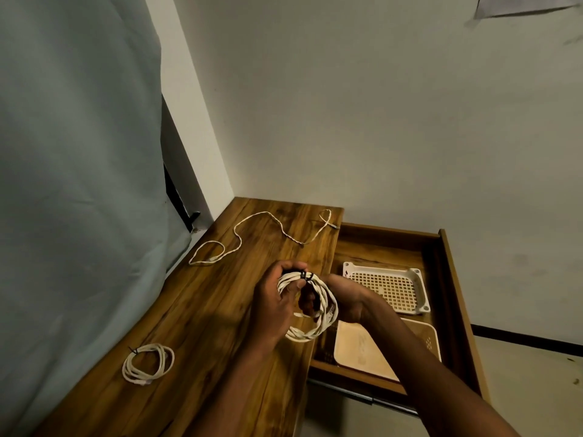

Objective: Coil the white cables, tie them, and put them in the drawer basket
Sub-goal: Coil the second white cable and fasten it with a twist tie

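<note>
Coiled white cable [310, 305] at lower centre is gripped by both hands, left hand [274, 305] and right hand [345, 299] curled round it; drawer basket [419, 290] lies just right, nearer the right hand.

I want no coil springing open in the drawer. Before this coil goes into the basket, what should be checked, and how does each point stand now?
1. Tie on the held coil: a black tie wraps its top. Whether it is fully fastened: cannot tell.
2. Grip: left hand and right hand both hold the coil. Ok.
3. Drawer: pulled open. Ok.
4. White basket: nothing shows inside it. Ok.
5. Tied coil on the table: not in the basket. Not ok.
6. Loose cable at the table's far end: uncoiled. Not ok.
</note>
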